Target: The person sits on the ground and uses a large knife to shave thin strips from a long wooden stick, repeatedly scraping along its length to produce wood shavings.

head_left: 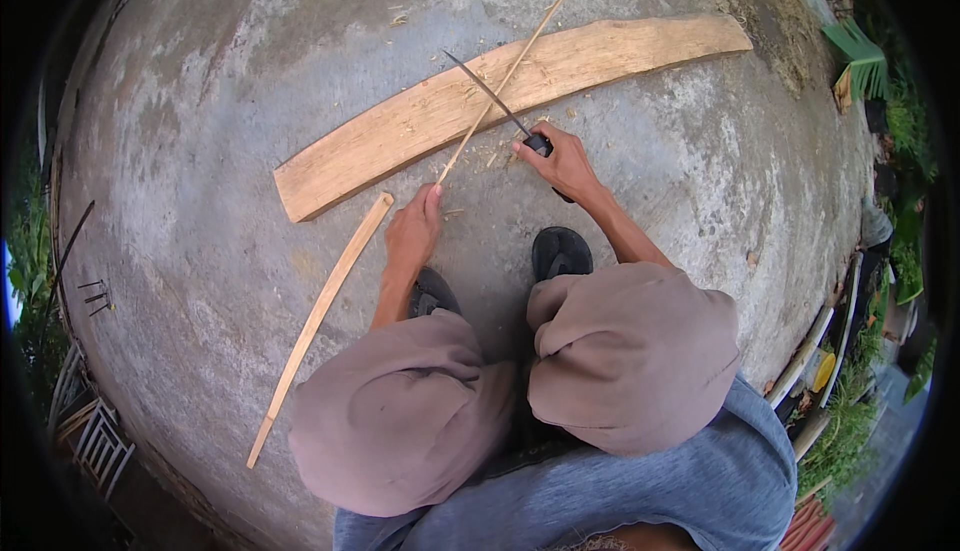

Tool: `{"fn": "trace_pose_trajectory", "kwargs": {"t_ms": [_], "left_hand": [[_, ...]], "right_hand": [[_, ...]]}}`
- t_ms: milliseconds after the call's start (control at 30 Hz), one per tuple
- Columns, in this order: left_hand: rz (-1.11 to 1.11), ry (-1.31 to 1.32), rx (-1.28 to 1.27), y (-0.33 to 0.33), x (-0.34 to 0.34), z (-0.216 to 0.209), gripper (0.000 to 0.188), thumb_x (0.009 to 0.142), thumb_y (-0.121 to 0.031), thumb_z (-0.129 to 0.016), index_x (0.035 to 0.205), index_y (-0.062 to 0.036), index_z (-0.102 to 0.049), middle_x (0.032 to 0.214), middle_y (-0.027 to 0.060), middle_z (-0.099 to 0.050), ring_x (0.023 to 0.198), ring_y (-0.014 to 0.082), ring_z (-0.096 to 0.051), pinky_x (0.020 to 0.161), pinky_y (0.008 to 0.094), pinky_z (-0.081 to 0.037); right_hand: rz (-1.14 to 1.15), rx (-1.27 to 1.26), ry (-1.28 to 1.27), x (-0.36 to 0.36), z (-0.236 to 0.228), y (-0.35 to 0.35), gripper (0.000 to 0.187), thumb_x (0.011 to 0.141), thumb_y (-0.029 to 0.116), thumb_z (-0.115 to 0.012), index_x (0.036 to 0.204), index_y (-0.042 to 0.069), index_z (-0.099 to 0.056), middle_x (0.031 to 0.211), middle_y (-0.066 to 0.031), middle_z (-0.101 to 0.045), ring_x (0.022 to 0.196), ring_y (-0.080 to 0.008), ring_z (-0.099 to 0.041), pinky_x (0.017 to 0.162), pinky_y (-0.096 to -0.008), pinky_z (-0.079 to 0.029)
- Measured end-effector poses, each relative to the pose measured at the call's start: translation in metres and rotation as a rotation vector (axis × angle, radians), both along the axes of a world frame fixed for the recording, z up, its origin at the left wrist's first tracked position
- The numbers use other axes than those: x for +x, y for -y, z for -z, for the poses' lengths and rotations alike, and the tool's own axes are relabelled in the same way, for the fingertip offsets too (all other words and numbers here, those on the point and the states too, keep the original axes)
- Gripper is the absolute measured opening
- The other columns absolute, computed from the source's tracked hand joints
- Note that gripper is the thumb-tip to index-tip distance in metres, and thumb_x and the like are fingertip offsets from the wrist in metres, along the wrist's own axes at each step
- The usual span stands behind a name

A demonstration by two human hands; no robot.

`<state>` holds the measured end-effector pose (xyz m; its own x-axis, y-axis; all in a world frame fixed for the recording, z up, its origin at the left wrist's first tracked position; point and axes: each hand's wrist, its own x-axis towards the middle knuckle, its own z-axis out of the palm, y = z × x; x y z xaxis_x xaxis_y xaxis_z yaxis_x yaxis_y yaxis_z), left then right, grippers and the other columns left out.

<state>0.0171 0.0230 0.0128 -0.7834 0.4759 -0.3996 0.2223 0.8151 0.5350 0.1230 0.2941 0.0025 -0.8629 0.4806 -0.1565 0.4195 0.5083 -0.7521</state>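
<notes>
My left hand (411,231) is closed around the near end of a thin wooden stick (530,45). The stick slants up and to the right, over a long, thick wooden plank (370,149) lying on the concrete. In my right hand (570,169) is the black handle of a long knife (507,112). Its narrow dark blade points up and left and crosses the stick above the plank; whether the edge touches the wood I cannot tell. Small shavings (470,95) lie on the plank and around it.
A longer, squared wooden strip (318,323) lies on the concrete left of my left hand. My sandalled feet (560,252) and bent knees are close below my hands. Plants (905,151) and pale poles (805,356) line the right edge, a white slatted frame (102,446) the lower left.
</notes>
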Motion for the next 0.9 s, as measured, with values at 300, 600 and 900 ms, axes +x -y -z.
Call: {"fn": "trace_pose_trajectory", "kwargs": {"t_ms": [300,600,900], "left_hand": [[0.127,-0.135,-0.155,0.006,-0.007,0.012,0.052,0.113,-0.048,-0.031,0.115,-0.0107,-0.067,0.097,0.0254,-0.073,0.094,0.0493,-0.069,0.082,0.0604,-0.052],[0.155,-0.221,-0.152,0.003,-0.004,0.008,0.049,0.113,-0.047,-0.033,0.108,-0.0091,-0.063,0.085,0.0286,-0.071,0.086,0.0499,-0.070,0.076,0.0613,-0.052],[0.169,-0.224,-0.153,0.006,-0.005,0.011,0.046,0.113,-0.046,-0.034,0.109,-0.0100,-0.062,0.084,0.0281,-0.071,0.084,0.0493,-0.070,0.073,0.0614,-0.052]], "right_hand": [[0.257,-0.066,0.013,-0.021,-0.017,-0.012,0.056,0.091,0.052,-0.074,0.105,-0.003,-0.071,0.078,-0.0206,-0.070,0.074,-0.0332,-0.071,0.070,-0.0453,-0.054],[0.257,-0.031,0.013,-0.026,-0.007,-0.020,0.049,0.090,0.046,-0.073,0.096,-0.003,-0.066,0.085,-0.0256,-0.072,0.084,-0.0445,-0.070,0.076,-0.0519,-0.054],[0.243,0.011,0.024,-0.030,-0.010,-0.018,0.044,0.091,0.043,-0.071,0.099,0.000,-0.067,0.084,-0.0267,-0.071,0.084,-0.0446,-0.070,0.076,-0.0517,-0.054]]}}
